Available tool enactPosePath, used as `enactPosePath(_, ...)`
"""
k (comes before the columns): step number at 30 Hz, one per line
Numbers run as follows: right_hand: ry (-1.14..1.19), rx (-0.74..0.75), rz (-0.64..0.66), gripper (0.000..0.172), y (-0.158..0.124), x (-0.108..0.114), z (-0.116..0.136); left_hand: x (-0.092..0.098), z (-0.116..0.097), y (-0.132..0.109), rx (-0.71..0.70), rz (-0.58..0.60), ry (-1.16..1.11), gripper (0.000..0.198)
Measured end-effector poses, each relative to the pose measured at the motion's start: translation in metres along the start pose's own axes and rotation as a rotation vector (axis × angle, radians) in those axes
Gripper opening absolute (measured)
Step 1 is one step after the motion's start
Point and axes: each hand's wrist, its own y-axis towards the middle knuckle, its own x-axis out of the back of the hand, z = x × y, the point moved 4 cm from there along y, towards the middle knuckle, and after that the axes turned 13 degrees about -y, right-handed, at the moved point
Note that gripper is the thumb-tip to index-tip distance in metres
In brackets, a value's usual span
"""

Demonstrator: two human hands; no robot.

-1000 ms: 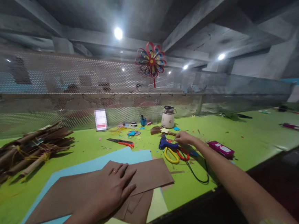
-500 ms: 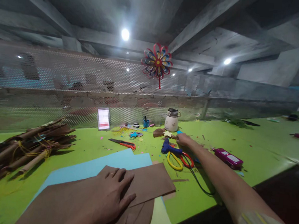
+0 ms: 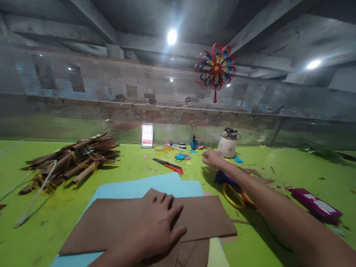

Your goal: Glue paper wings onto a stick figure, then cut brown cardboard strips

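Observation:
My left hand lies on a folded sheet of brown paper, its fingers spread. Under that paper are light blue sheets and a pale yellow sheet. My right hand reaches forward, closed, in front of a white bottle with a dark lid. What its fingers hold, if anything, I cannot make out. Below the right forearm lie a blue glue gun and yellow-handled scissors, both partly covered. An orange utility knife rests beyond the blue sheets.
At left lies a bundle of brown paper rolls with yellow strands. A purple device lies at right. Near the mesh partition stand a pixelated upright card and a small blue pot. A pinwheel flower hangs above.
The view has swung left, so things sit further right. My right hand has moved left across the table, where a small brown fan and pale star no longer show. My left hand stays on the paper.

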Motion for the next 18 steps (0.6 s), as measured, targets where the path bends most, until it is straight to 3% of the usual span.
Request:
enactPosePath(4, 0.024, 0.214, 0.067, 0.033, 0.012, -0.007, 0.102, -0.009, 0.005, 0.0, -0.019, 0.017, -0.017, 0.052)
enactPosePath(6, 0.028, 0.241, 0.095, 0.032, 0.013, -0.011, 0.13, -0.015, 0.008, 0.001, -0.02, 0.024, -0.025, 0.057)
enactPosePath(8, 0.04, 0.255, 0.109, 0.032, 0.011, -0.01, 0.141, -0.017, 0.01, 0.002, -0.023, 0.024, -0.032, 0.06)
enactPosePath(12, 0.087, 0.271, 0.116, 0.025, -0.006, 0.011, 0.114, -0.01, 0.006, 0.003, -0.055, 0.0, -0.042, 0.059)
enactPosePath(15, 0.138, 0.262, 0.094, 0.025, -0.044, 0.032, 0.062, -0.002, 0.005, 0.004, -0.046, -0.053, -0.029, 0.064)
enactPosePath(18, 0.167, 0.238, 0.061, 0.025, -0.099, 0.043, 0.001, -0.001, 0.007, 0.004, -0.047, -0.119, -0.034, 0.068)
